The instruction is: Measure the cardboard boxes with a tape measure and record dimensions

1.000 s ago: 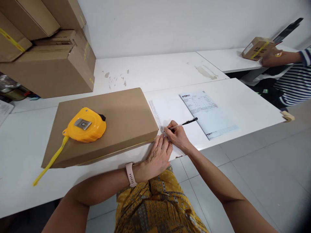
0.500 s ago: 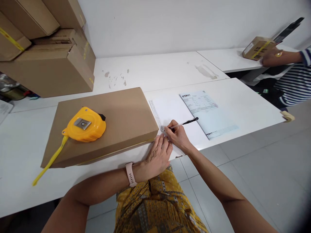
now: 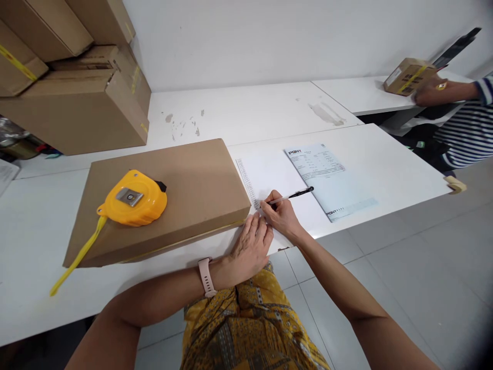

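My right hand (image 3: 281, 213) is closed around a black-and-clear pen (image 3: 301, 193), its tip down near the lower left of a white sheet of paper (image 3: 269, 172). A column of small print runs along the sheet's left edge. Flat beside it lies my left hand (image 3: 252, 244), fingers stretched out over the paper's lower corner near the table edge. Left of the sheet is a closed, flat cardboard box (image 3: 196, 177). On that box rests a yellow tape measure (image 3: 134, 199) with a yellow strap. A pale blue printed form (image 3: 335, 180) overlaps the sheet's right side.
Several cardboard boxes (image 3: 77, 113) are stacked at the back left of the white table (image 3: 239, 115). At the far right, a person in a striped top (image 3: 472, 131) has a hand at a small taped box (image 3: 410, 76). A grey tiled floor (image 3: 404, 272) lies below the table's front edge.
Almost nothing differs. My hands, the pen and the papers stay in place, with only a very slight shift of the view.
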Available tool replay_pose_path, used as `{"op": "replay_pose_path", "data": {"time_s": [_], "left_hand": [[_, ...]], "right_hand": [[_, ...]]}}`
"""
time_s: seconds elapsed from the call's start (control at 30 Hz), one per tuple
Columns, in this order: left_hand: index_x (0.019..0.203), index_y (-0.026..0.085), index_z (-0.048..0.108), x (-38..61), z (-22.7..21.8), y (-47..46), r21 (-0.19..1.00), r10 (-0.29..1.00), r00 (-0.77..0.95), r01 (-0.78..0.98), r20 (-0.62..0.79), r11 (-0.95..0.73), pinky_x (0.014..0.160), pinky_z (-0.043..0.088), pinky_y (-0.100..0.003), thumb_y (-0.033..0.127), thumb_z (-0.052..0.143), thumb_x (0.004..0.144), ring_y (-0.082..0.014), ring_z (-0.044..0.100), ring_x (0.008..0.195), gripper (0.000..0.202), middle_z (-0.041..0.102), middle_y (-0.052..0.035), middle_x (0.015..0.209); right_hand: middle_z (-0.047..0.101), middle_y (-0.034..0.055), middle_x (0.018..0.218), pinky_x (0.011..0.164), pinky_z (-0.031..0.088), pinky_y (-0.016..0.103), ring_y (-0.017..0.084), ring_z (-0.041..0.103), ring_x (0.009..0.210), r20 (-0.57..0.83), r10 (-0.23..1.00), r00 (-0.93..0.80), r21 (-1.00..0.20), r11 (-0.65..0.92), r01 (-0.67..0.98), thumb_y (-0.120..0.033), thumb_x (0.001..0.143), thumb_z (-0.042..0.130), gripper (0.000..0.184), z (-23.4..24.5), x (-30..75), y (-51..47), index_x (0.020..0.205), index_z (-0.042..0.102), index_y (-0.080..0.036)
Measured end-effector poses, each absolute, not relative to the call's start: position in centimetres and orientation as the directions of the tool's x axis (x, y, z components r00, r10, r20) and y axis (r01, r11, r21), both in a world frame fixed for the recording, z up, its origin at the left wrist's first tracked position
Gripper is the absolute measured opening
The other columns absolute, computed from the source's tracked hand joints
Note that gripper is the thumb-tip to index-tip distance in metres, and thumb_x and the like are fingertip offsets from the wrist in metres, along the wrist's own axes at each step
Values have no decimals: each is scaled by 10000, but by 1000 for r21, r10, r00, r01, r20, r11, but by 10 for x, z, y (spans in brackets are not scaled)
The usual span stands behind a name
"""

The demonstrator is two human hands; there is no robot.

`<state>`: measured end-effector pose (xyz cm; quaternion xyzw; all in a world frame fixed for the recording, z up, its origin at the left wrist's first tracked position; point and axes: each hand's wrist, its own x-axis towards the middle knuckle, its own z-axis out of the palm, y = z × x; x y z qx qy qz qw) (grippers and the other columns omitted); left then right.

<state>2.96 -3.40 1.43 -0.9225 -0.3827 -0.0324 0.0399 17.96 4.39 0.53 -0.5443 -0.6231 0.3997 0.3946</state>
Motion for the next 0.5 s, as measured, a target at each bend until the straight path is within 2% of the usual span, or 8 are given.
{"op": "replay_pose_path", "data": {"time_s": [0.23, 0.5], "left_hand": [[1415, -51, 460, 28, 14, -34, -62, 697, 709, 704, 103, -707, 1223, 247, -536, 475, 704, 860, -457, 423, 1430, 802, 502, -339, 1462], [1411, -35, 474, 29, 15, -34, -108, 696, 710, 704, 110, -702, 1217, 258, -529, 483, 666, 877, -439, 444, 1422, 769, 514, -322, 1464]], "right_hand": [[454, -62, 586, 537, 309, 278, 117, 400, 544, 60, 995, -80, -926, 85, 367, -315, 872, 586, 203, 6, 180, 44, 728, 466, -236], [454, -62, 593, 539, 309, 282, 120, 398, 547, 49, 995, -82, -918, 77, 389, -300, 868, 584, 192, 8, 179, 43, 735, 460, -237]]}}
